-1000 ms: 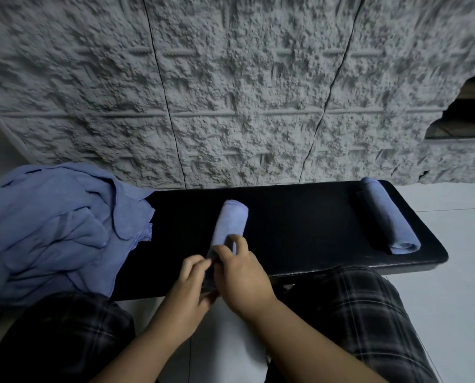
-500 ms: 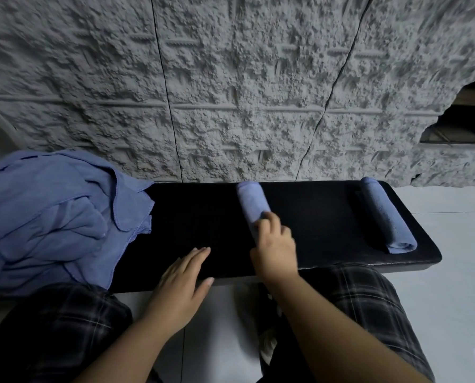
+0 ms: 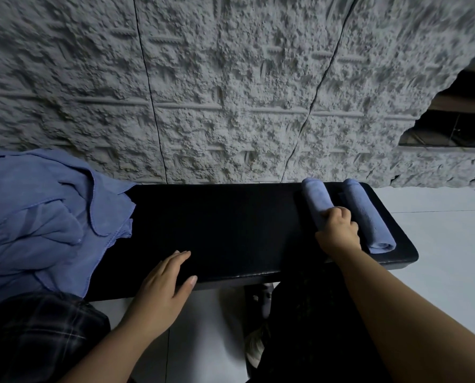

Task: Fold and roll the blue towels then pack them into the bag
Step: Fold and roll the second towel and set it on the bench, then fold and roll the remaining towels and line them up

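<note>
On black padded bench (image 3: 230,230), my right hand (image 3: 338,230) grips rolled blue towel (image 3: 315,199) beside second blue roll (image 3: 368,217); my left hand (image 3: 161,288) flat, fingers straight, on bench edge

Two rolled blue towels lie side by side at the right end of the one black tabletop (image 3: 230,225): the left roll (image 3: 317,200) and the right roll (image 3: 366,214). One heap of loose blue towels (image 3: 43,217) sits at the left end (how many cloths are in it cannot be told). Two hands show: the left hand (image 3: 164,286) near the tabletop's near edge, the right hand (image 3: 338,230) on the left roll.
</note>
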### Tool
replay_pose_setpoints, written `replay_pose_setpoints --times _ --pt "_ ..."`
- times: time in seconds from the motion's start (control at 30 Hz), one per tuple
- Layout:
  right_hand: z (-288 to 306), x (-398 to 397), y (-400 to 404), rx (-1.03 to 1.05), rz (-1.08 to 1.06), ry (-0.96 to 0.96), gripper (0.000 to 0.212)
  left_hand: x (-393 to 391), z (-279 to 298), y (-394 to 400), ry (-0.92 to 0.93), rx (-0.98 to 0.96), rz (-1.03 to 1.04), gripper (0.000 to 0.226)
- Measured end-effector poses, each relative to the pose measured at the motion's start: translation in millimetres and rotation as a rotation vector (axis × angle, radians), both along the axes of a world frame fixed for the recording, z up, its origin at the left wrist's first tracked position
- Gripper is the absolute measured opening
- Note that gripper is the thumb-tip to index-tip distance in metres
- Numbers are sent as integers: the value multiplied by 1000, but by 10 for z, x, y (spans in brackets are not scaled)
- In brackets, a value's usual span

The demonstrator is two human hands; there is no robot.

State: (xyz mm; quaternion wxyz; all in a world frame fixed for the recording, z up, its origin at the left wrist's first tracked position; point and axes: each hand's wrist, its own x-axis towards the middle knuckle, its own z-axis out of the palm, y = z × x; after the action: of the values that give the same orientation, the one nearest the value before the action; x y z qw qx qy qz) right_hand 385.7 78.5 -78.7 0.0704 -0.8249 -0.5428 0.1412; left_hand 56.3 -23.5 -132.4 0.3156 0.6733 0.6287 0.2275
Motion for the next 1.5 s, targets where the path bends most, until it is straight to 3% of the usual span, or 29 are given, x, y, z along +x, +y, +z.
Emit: replay_pose_setpoints --times 0.57,0.77,1.1,1.3,1.5 --pt "-64 122 33 21 -221 -157 51 -8 12 -1 -45 -38 16 55" --pt "-64 97 1 69 -217 -216 45 1 25 -3 -55 -38 18 55" --pt "1 -45 -80 90 -210 -187 54 17 38 -11 -48 -16 25 52" --pt "82 -243 -238 216 32 -139 45 -39 105 -4 12 76 21 48" --pt "82 -565 -417 511 389 -77 16 -341 297 163 326 383 210 39"
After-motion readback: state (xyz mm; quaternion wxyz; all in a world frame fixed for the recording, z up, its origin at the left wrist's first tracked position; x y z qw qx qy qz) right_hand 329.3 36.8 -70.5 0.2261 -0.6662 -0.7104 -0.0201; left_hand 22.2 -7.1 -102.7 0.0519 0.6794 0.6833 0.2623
